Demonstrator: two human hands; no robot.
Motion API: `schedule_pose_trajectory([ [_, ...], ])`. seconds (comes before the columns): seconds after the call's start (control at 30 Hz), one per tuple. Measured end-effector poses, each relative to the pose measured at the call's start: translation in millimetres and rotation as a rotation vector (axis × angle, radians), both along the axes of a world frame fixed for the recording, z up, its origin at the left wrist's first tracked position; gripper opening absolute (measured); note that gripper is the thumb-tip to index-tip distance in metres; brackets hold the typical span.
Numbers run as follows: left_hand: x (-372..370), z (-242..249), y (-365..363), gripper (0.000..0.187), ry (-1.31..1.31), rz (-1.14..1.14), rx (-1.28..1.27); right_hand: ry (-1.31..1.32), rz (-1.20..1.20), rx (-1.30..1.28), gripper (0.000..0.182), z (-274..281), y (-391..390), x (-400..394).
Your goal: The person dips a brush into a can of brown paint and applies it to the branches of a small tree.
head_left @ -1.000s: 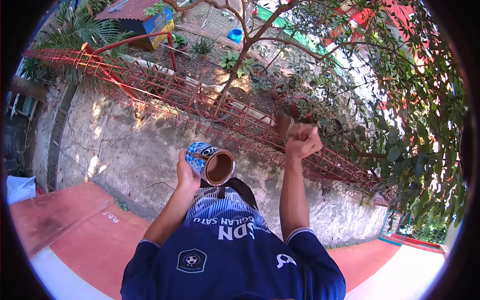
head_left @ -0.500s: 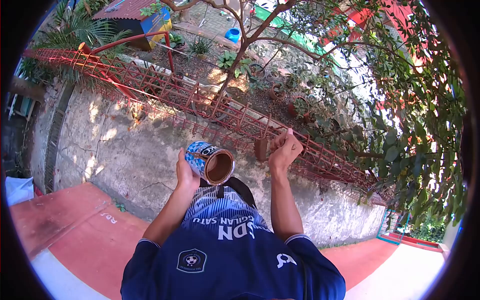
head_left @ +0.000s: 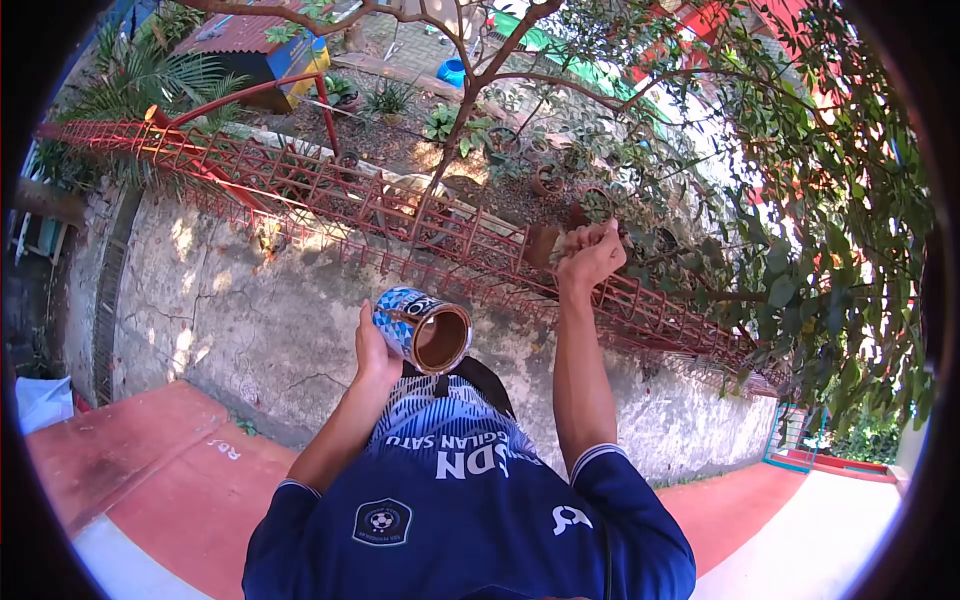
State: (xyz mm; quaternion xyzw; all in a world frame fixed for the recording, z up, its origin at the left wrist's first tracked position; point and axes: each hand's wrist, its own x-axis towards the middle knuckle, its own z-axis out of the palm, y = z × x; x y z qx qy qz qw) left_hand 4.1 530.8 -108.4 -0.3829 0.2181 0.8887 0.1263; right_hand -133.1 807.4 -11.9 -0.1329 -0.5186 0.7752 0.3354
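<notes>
A blue, white and black paint can is tilted with its open mouth facing me, brown paint coating its rim and inside. My left hand is wrapped round the can's left side and underside. Farther out and to the right, my right hand is closed on a brush, whose wide brown head points left against the red metal lattice. The fingers hide the brush's handle. Whether the bristles touch the bars is hard to tell.
The lattice runs along the top of a rough concrete wall. Beyond it are potted plants, a thin tree trunk and a blue bucket. Leafy branches hang at the right. Red-painted floor lies below.
My right hand has moved up and outward with the brush, whose head has gone from hanging below the lattice to level with its bars. My left hand and the can have barely moved.
</notes>
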Motion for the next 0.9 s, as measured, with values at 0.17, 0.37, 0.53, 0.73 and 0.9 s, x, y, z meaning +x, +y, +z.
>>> schedule_pose_trajectory([
  [0.17,-1,-6,1,0.056,0.0,0.004,-0.016,-0.315,-0.006,-0.005,0.051,22,-17,18],
  [0.37,-5,-3,-1,0.056,0.013,0.036,-0.017,-0.096,0.029,0.237,0.053,14,-20,5],
  [0.53,-4,5,-6,0.055,0.001,0.049,-0.029,-0.017,0.017,0.139,0.051,-2,-14,-25],
  [0.73,4,0,-10,0.054,-0.019,0.036,-0.014,0.182,0.0,0.244,0.051,-13,-7,-22],
  [0.9,3,0,-7,0.054,-0.014,0.025,-0.02,0.112,-0.037,0.286,0.053,-21,-8,25],
])
